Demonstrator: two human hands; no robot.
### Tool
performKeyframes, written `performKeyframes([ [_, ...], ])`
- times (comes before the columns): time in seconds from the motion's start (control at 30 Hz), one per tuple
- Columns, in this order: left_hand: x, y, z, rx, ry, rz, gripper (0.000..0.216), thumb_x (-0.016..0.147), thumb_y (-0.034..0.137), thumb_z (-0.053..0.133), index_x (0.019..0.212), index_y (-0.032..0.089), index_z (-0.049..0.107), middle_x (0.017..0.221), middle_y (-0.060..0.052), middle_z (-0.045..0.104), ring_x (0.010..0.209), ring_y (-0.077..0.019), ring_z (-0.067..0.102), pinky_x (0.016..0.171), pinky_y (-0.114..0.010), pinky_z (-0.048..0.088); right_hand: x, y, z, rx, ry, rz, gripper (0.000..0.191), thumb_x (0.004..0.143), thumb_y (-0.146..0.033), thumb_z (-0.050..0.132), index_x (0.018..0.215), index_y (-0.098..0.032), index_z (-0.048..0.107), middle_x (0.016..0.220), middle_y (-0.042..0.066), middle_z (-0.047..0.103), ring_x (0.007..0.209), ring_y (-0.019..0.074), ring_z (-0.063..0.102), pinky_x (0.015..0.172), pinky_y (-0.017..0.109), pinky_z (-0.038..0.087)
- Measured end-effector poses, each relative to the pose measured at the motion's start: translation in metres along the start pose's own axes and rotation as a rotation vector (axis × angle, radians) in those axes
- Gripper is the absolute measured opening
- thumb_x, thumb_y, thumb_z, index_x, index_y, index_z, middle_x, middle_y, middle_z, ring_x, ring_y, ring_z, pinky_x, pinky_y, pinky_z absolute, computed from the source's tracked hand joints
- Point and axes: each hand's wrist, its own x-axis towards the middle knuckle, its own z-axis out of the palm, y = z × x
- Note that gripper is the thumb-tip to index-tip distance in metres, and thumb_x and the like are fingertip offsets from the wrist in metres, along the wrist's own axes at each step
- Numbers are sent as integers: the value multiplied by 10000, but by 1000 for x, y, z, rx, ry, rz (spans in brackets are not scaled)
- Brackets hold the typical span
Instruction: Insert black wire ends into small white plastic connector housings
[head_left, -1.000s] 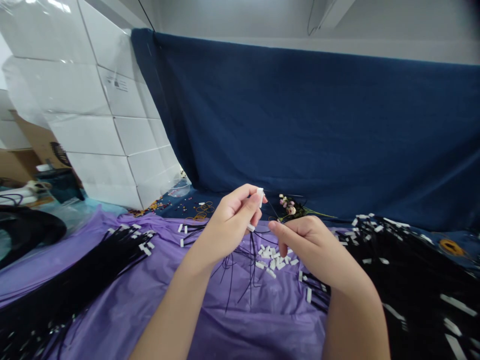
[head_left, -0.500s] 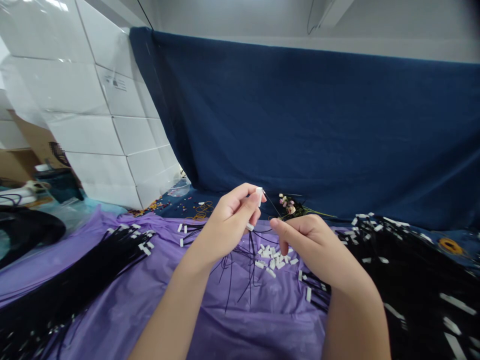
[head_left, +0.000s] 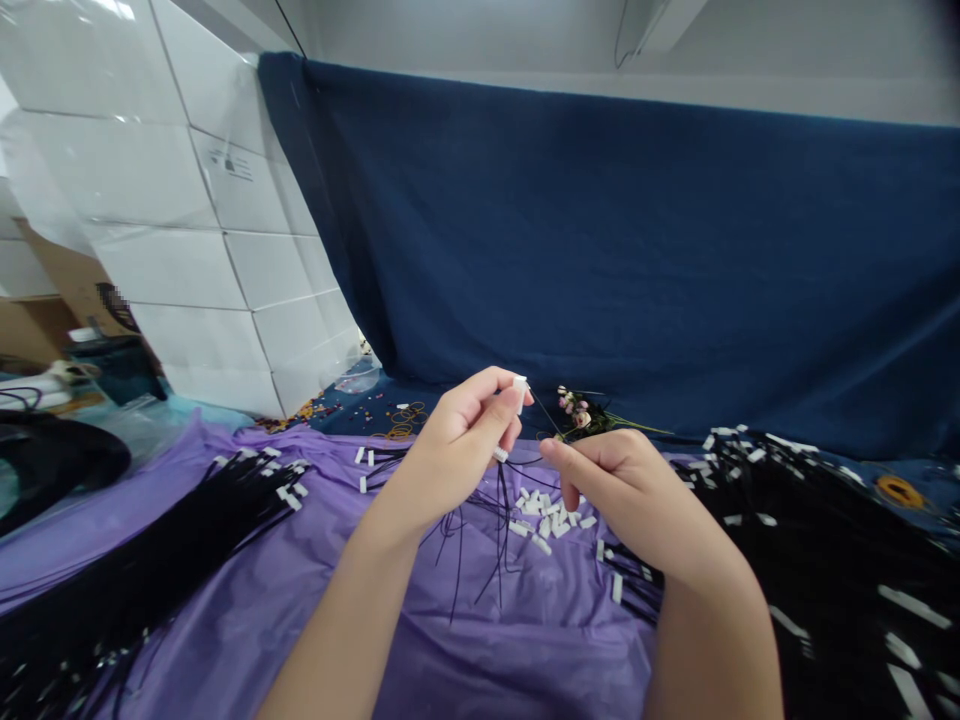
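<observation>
My left hand pinches a small white plastic piece upright between thumb and forefinger. Below its curled fingers shows a second white piece, from which thin black cords hang down. A thin dark cord runs tautly from the upper piece to my right hand, whose thumb and forefinger are closed on its end. Beneath the hands, a loose heap of white pieces lies on the purple cloth.
Bundles of black cords with white ends lie at left and right. Behind are artificial flowers, yellow rubber bands and scattered beads. White boxes are stacked at left; a blue curtain hangs at the back.
Almost nothing differs. Both hands keep their grip and place, with the cord stretched between them; the view has shifted only very slightly.
</observation>
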Motion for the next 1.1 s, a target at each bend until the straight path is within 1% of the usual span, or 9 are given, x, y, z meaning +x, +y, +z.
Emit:
performKeyframes([
  [0.1,-1,1,-2,31,3,5,293,967,474,500,917,196,580,636,47,456,511,-61,324,460,-192,252,0,1,0,-22,2,4,557,965,-496,491,524,-161,554,454,-41,426,452,68,368,496,257,259],
  [0.23,-2,2,-8,76,-24,-2,293,971,471,493,911,194,570,650,46,466,513,-58,321,458,-190,250,-2,-1,-1,-31,-6,4,548,961,-493,499,525,-163,536,460,-40,427,457,70,370,501,256,271],
  [0.5,-3,2,-14,113,-64,-8,310,976,475,474,907,190,572,672,39,475,490,-53,323,445,-196,263,-4,-5,2,-55,-18,20,526,956,-469,496,525,-169,515,459,-42,343,460,84,318,478,272,254],
  [0.63,-4,2,-15,133,-69,-3,312,980,474,463,910,190,571,678,35,487,490,-57,359,453,-195,294,-3,-4,3,-90,-22,27,543,959,-503,479,532,-169,518,492,-30,399,477,87,333,492,281,262],
  [0.7,-4,3,-15,150,-72,-3,317,981,476,459,911,188,572,683,32,491,488,-58,364,452,-198,298,-3,-4,3,-92,-18,27,543,961,-503,477,535,-169,520,493,-30,400,477,87,330,490,280,261],
  [0.87,-5,4,-18,208,-70,-1,330,985,479,447,893,187,567,695,32,487,503,-58,376,465,-198,313,-4,-5,0,-51,25,-7,550,966,-480,491,517,-162,512,462,-37,380,462,75,347,489,262,264],
  [0.97,-6,6,-19,239,-78,-17,329,984,482,449,891,190,569,706,33,487,519,-59,379,476,-197,318,-6,-5,-2,-5,65,-5,560,968,-506,488,530,-162,546,468,-37,375,462,73,355,488,254,268],
  [1.1,-8,8,-18,261,-88,-32,339,979,489,449,903,189,589,704,26,483,533,-73,374,476,-207,315,-8,-3,-4,36,41,-33,572,970,-528,478,538,-162,558,473,-32,377,463,78,346,486,256,269],
])
